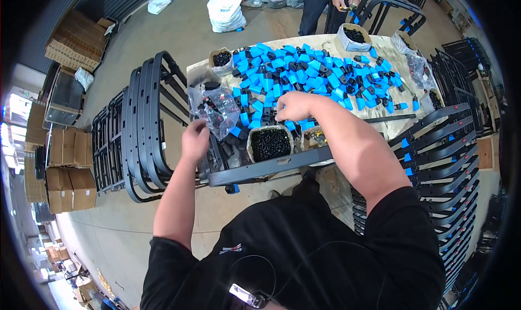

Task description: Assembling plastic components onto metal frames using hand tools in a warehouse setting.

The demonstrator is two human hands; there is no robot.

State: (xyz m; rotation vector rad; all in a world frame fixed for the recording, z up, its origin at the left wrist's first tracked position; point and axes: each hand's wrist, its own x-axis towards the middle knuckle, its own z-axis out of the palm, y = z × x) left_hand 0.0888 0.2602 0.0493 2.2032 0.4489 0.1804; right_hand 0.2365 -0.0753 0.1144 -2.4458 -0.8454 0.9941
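Observation:
My right hand reaches over the near edge of a pile of small blue-and-black parts. Its fingers point down and are drawn together; what they hold, if anything, cannot be made out. At the table's left, my left hand has curled fingers beside a clear plastic bag with small dark and red pieces inside. Whether it grips anything is hidden. A dark metal frame lies along the table's near edge, in front of me. Just behind its bar stands a box of small black pieces, between my two hands.
Beside that box is another with yellowish pieces. Boxes of black pieces stand at the table's far left and far right. Curved dark frames stand at left; more frames are stacked at right. A person works across the table.

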